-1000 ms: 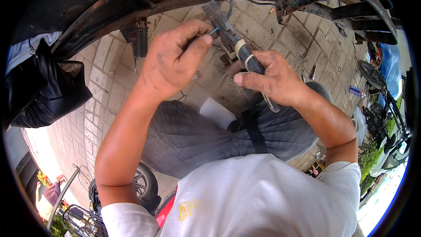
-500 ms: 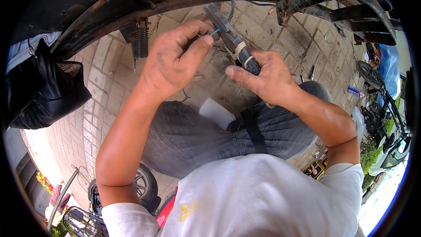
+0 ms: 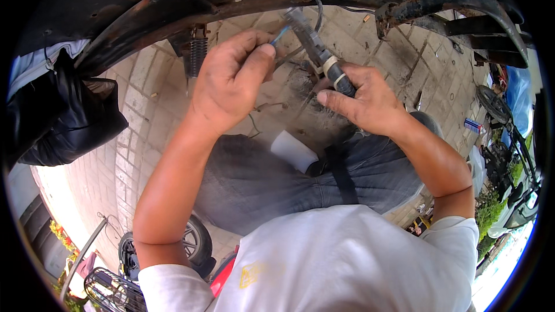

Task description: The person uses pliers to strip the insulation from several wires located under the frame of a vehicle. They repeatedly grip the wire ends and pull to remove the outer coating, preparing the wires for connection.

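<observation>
My left hand (image 3: 228, 84) is closed, pinching a thin blue rod (image 3: 281, 35) between thumb and forefinger. In my right hand (image 3: 367, 101) is what looks like a welding electrode holder (image 3: 312, 43), with grey metal jaws and a dark handle bound with pale tape. The jaws point away from me, up and to the left. The blue rod's tip is close beside them; motion blur hides whether they touch. Both hands are above the paving, short of a rusty black metal frame (image 3: 243, 7).
A coil spring (image 3: 198, 55) hangs from the frame at left, near a black leather-like bundle (image 3: 81, 118). Between my knees is a white cylinder (image 3: 293, 151). A small can (image 3: 473, 126) and blue plastic sheet (image 3: 519, 95) are at right. A wheel (image 3: 198, 241) stands behind my left arm.
The view has shifted slightly, moving the scene rightward in it. The electrode holder has swung a little right, away from my left fingers, and more of the blue rod shows.
</observation>
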`<state>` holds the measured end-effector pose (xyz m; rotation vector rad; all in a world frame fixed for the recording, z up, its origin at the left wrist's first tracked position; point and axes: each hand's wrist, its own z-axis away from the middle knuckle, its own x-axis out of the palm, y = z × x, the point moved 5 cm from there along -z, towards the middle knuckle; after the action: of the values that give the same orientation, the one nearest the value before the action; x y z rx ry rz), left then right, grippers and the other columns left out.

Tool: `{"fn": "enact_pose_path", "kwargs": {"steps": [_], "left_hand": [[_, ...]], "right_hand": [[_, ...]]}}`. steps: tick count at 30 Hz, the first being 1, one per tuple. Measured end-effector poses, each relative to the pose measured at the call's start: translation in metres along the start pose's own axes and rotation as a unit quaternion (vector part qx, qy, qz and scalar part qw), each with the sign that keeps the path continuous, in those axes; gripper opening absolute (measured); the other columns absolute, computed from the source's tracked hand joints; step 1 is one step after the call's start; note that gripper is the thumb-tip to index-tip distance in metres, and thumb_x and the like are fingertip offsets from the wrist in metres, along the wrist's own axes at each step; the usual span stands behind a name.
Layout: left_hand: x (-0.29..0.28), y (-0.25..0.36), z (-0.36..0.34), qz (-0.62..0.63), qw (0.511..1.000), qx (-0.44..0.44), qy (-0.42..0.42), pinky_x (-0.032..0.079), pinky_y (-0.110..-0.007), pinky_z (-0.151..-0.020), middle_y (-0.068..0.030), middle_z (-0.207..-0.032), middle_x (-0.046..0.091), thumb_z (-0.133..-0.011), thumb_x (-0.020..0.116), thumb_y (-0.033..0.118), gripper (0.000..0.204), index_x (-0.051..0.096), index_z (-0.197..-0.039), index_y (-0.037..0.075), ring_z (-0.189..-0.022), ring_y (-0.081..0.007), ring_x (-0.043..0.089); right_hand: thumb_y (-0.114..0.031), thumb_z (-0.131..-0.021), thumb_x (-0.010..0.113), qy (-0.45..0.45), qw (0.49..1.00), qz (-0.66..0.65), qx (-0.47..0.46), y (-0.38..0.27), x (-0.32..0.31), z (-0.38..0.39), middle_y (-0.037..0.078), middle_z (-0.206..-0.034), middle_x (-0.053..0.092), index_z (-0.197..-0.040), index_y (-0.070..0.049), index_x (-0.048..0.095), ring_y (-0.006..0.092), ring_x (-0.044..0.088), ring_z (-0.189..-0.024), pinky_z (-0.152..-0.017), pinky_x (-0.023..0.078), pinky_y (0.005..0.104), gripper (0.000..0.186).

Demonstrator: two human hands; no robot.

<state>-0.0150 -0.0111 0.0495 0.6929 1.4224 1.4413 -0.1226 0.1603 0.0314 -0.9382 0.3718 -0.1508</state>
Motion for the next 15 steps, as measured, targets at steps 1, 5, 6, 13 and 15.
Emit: {"fn": "enact_pose_path", "kwargs": {"steps": [1,5,6,13,15], "left_hand": [[0.0,0.003,0.002,-0.018,1.0,0.004,0.0,0.036,-0.022,-0.059,0.0007,-0.066,0.051,-0.093,0.054,0.015,0.019,0.062,-0.095,-0.002,-0.062,-0.0075,0.044],[0.004,0.011,0.003,-0.06,0.998,0.018,-0.009,0.039,-0.023,-0.058,-0.0016,-0.067,0.053,-0.092,0.057,0.016,0.02,0.062,-0.095,-0.003,-0.063,-0.008,0.046],[0.006,0.015,0.004,-0.086,0.996,0.027,-0.014,0.039,-0.024,-0.057,-0.0017,-0.067,0.053,-0.09,0.061,0.018,0.021,0.062,-0.094,-0.003,-0.062,-0.008,0.046],[0.013,0.019,0.0,-0.151,0.988,-0.001,0.018,0.037,-0.026,-0.052,-0.0003,-0.058,0.047,-0.075,0.08,0.029,0.037,0.06,-0.077,-0.002,-0.057,-0.0088,0.038],[0.013,0.02,-0.001,-0.172,0.985,-0.013,0.03,0.036,-0.027,-0.05,0.0002,-0.056,0.044,-0.073,0.082,0.031,0.041,0.057,-0.072,-0.002,-0.057,-0.0093,0.035]], "right_hand": [[-0.017,-0.083,0.071,-0.016,1.0,0.0,-0.007,-0.003,0.003,0.0,0.002,-0.08,0.059,-0.092,0.0,0.067,0.0086,0.051,-0.073,-0.065,0.044,0.0264,0.02],[-0.016,-0.082,0.071,-0.026,0.998,-0.027,-0.057,-0.002,0.006,-0.001,0.001,-0.078,0.054,-0.086,0.001,0.064,0.009,0.05,-0.071,-0.063,0.042,0.0271,0.019],[-0.016,-0.082,0.071,-0.016,0.998,-0.026,-0.062,0.0,0.006,-0.001,0.001,-0.073,0.053,-0.084,0.002,0.062,0.009,0.049,-0.068,-0.06,0.042,0.0275,0.019],[-0.016,-0.082,0.069,0.035,0.985,0.03,-0.165,-0.013,0.008,0.007,0.009,-0.079,0.056,-0.079,0.004,0.06,0.0134,0.055,-0.074,-0.063,0.044,0.0315,0.022],[-0.017,-0.082,0.069,0.046,0.989,0.007,-0.141,-0.011,0.012,0.009,0.009,-0.083,0.056,-0.08,0.005,0.06,0.014,0.054,-0.076,-0.065,0.044,0.0321,0.024]]}}
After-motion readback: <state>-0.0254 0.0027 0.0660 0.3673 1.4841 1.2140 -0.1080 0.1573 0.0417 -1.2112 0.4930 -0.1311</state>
